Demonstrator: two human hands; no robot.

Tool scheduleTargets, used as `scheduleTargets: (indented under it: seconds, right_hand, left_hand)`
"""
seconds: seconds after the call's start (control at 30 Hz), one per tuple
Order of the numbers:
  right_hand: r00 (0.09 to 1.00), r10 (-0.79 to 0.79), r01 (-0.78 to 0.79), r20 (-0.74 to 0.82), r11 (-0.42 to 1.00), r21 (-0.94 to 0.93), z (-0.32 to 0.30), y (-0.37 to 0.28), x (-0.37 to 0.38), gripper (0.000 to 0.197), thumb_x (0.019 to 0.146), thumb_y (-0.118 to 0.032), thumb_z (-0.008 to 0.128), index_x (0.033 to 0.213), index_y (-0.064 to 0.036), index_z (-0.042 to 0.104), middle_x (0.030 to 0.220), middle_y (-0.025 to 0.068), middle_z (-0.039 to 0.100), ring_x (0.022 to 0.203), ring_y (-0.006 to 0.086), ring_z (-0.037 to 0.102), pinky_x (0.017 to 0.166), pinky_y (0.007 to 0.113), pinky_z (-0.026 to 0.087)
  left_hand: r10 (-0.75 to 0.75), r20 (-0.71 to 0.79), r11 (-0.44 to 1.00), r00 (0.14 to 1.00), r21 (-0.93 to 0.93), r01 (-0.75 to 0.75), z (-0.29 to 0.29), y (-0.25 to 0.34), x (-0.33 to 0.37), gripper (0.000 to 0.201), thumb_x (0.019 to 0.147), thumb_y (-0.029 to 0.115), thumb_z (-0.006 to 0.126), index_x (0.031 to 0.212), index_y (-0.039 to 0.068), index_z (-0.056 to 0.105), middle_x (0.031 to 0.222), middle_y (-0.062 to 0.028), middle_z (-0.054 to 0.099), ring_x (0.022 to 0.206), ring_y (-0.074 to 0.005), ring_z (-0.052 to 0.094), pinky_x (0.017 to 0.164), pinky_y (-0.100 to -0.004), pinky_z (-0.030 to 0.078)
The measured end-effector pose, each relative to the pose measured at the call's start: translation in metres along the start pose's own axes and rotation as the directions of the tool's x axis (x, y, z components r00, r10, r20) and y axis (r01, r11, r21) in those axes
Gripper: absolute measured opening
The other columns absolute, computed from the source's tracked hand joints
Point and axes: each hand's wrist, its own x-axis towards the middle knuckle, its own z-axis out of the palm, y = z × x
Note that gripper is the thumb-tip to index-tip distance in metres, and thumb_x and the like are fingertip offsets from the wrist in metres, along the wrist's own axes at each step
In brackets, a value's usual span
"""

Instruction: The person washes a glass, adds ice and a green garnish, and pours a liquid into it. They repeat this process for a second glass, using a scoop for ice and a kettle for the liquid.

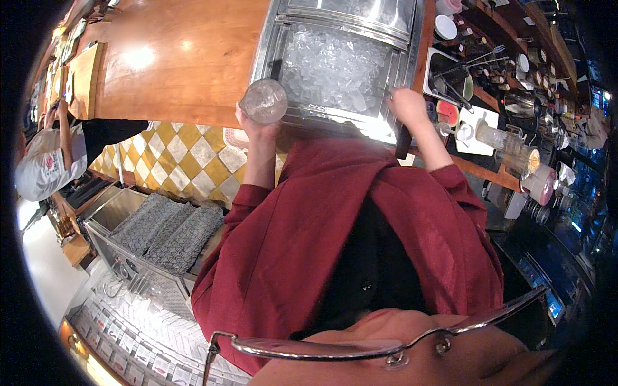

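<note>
My left hand (pixel 259 130) is closed round a clear drinking glass (pixel 264 101), held near the front left corner of a steel ice bin (pixel 320 113). Clear pieces of ice (pixel 335 67) fill the bin. Its shiny metal cover (pixel 360 11) lies over the far part, leaving the near part uncovered. At the bin's right edge is my right hand (pixel 408 107), its fingers curled inward. Whatever those fingers grip, if anything, is hidden from this view.
A wooden counter (pixel 180 58) extends to the left of the bin. On the right, a cut watermelon (pixel 447 113) and a white board (pixel 477 130) lie near a sink (pixel 441 63). Folded patterned cloths (pixel 168 231) rest behind me on the left. Another person (pixel 51 161) stands at far left.
</note>
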Motion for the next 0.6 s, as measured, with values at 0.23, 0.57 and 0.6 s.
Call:
scheduleTargets:
  seconds: [0.23, 0.57, 0.6]
  right_hand:
    - [0.999, -0.037, 0.038, 0.036, 0.998, -0.044, 0.040, -0.009, 0.038, 0.024, 0.078, -0.022, 0.058, 0.080, -0.0001, 0.067, 0.079, 0.0213, 0.065, 0.075, 0.0354, 0.065, 0.068, 0.046, 0.053]
    - [0.961, 0.169, -0.153, -0.219, 0.984, 0.088, -0.007, -0.004, 0.010, 0.025, 0.080, -0.024, 0.058, 0.078, -0.0001, 0.067, 0.085, 0.0205, 0.066, 0.079, 0.0346, 0.065, 0.068, 0.044, 0.053]
    - [0.976, 0.171, -0.163, -0.133, 0.984, 0.066, -0.012, -0.004, 0.006, 0.027, 0.079, -0.025, 0.060, 0.081, 0.0007, 0.067, 0.086, 0.0211, 0.065, 0.081, 0.0342, 0.065, 0.069, 0.043, 0.053]
  left_hand:
    - [0.018, 0.003, 0.998, 1.000, 0.056, -0.018, -0.009, 0.001, 0.004, 0.043, 0.088, 0.036, 0.037, 0.108, 0.003, 0.057, 0.108, -0.0157, 0.060, 0.100, -0.0314, 0.057, 0.087, -0.0480, 0.048]
    - [0.063, -0.061, 0.995, 0.996, 0.085, -0.057, -0.008, -0.003, 0.000, 0.048, 0.086, 0.039, 0.036, 0.112, 0.004, 0.056, 0.113, -0.0158, 0.057, 0.105, -0.0330, 0.055, 0.089, -0.0491, 0.046]
    - [0.065, -0.080, 0.994, 0.995, 0.090, -0.058, -0.002, -0.004, -0.003, 0.049, 0.086, 0.040, 0.035, 0.112, 0.004, 0.056, 0.114, -0.0159, 0.057, 0.105, -0.0331, 0.054, 0.089, -0.0491, 0.046]
